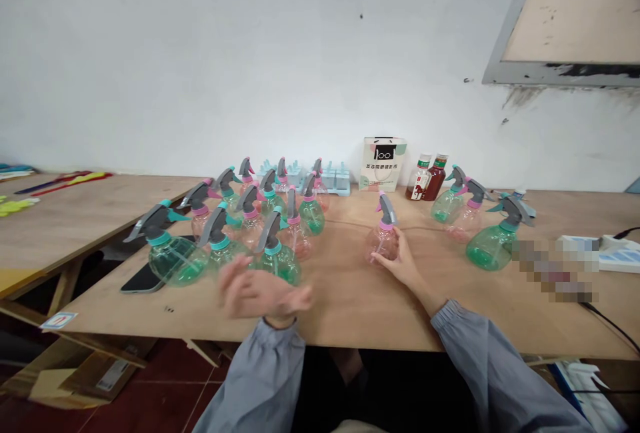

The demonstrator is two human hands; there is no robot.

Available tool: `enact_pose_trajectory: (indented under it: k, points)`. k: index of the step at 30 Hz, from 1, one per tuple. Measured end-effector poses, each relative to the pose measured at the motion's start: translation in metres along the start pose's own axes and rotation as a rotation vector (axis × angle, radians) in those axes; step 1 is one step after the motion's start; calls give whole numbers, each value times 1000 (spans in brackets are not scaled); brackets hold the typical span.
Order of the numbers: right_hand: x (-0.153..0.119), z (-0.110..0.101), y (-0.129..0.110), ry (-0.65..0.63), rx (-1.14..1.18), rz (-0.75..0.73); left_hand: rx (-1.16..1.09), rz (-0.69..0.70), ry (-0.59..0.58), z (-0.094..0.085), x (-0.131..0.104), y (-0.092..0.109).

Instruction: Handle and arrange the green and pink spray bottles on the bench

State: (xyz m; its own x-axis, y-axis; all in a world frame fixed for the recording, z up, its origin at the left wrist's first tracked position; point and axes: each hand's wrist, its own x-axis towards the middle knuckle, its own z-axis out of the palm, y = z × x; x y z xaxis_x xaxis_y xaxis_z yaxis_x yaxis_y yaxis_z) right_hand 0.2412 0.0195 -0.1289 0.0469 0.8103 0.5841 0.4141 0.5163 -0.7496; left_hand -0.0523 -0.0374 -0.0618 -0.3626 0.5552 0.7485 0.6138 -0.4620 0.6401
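My right hand point(401, 265) is wrapped round the lower body of a clear pink spray bottle point(381, 244), which stands upright on the table with its grey trigger head up. My left hand point(263, 290), smeared by motion, hovers over the front of the table with its thumb apart and nothing visible in it. Just behind it is a green spray bottle point(280, 263) with a teal collar. More pink and green bottles crowd the left side, among them a tilted green spray bottle point(175, 260). On the right are a green spray bottle point(489, 246) and a pink spray bottle point(465, 223).
A dark phone point(143, 280) lies partly under the left bottles. Along the wall stand light blue racks point(336, 180), a paper bag point(380, 166) and two drink bottles point(435, 180). A white power strip point(617, 256) with a cable lies at right. Another table point(75, 213) adjoins at left.
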Motion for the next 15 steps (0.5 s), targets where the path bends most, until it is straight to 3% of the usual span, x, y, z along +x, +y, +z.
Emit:
enact_pose_trajectory:
  k: [1,2,4,7,11,15]
  points:
    - [-1,2,0,-23,43,10,-81,48,93,10,-5,13]
    - [-2,4,0,-49,87,21,-183,102,41,22,-9,27]
    - [-5,7,-2,-93,152,28,-334,94,-234,50,-12,54]
    - [-9,11,-8,-104,110,-29,-442,-111,-551,93,-6,79]
    - [-11,12,-20,-167,-36,-131,-614,-273,-616,130,3,79]
    - [-11,0,-28,-212,-155,-235,-696,-332,-559,137,4,69]
